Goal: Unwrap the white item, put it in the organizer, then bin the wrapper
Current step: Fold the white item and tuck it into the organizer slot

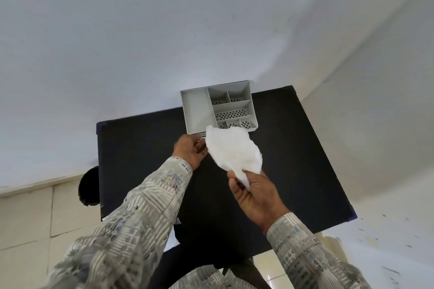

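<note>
The wrapper (234, 150) is white and slightly see-through. The organizer (196, 110) is pale grey, and several of its compartment floors carry rows of small dark holes. The table (145, 138) is black with dark blue edges. Both sleeves (145, 213) show a woven-looking pattern of short cream, grey and blue stripes. The wall (117, 42) is plain white with a few tiny dark specks. The floor tiles (25, 218) are cream. A round bin (90, 186) beside the table is black.

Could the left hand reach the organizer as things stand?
Probably yes: the left hand is right beside the organizer's near edge on the black table, with nothing between them.
</note>
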